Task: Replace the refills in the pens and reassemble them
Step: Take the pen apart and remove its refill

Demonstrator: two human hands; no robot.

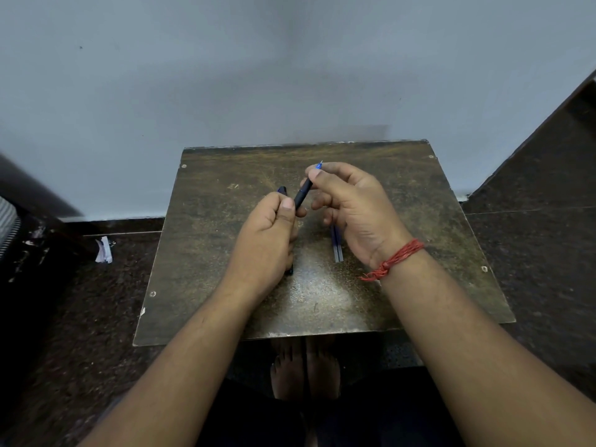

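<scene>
Worn brown wood tops the small table (419, 221) set against a pale blue-grey wall (225, 75), with dark speckled floor (532, 253) to either side. Above the table's middle, two hands work on a dark pen (302, 195). Its long axis runs diagonally, from lower left to upper right, and a blue tip (319, 165) points up and away toward the wall. The left hand (267, 233) is curled round the pen's lower end, thumb pressed along the barrel; the same hand grips a second dark pen (283, 190), of which only a short blue-black end shows above the knuckles and another bit below the heel of the hand, the rest being hidden in the palm. The right hand (351, 204), a red thread band (395, 259) at its wrist, pinches the upper end of the pen just under the tip, its other fingers loosely bent. Two blue refills (337, 248) lie side by side on the table, pointing roughly toward the wall, their far ends covered by the right hand. Whether the pen's halves are fully joined cannot be made out. Bare feet (304, 369) show dimly below the table's near edge. A crumpled scrap of white paper (104, 250) lies on the floor at left.
</scene>
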